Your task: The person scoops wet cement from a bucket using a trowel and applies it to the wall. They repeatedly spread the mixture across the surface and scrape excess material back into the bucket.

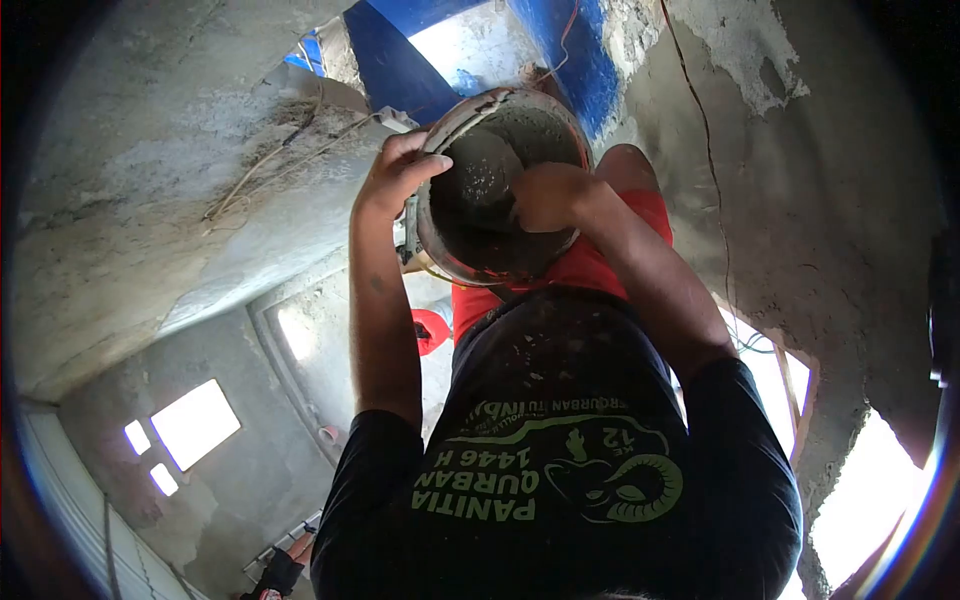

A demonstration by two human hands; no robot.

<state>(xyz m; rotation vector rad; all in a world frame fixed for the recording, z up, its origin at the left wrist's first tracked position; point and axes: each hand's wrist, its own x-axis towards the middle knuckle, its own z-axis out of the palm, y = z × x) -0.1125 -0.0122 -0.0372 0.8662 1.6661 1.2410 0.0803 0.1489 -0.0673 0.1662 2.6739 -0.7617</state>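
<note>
A round bucket [437, 245] with a mortar-smeared rim is tilted in front of my body, over my red shorts. Its rim is gripped at the left side by my left hand [405, 175], with the thumb over the edge and the fingers outside. Inside the bucket, at the right, is my right hand [550, 197], its fingers bent and partly lost in shadow. What it holds, if anything, cannot be made out. Wet grey mortar [480, 172] lies in the bucket beside that hand.
Rough plastered walls [150, 170] rise on both sides, with a thin cable [708, 140] hanging at the right. Blue panels [400, 65] are beyond the bucket. At the lower left, part of another person [280, 572] shows near a ladder-like frame.
</note>
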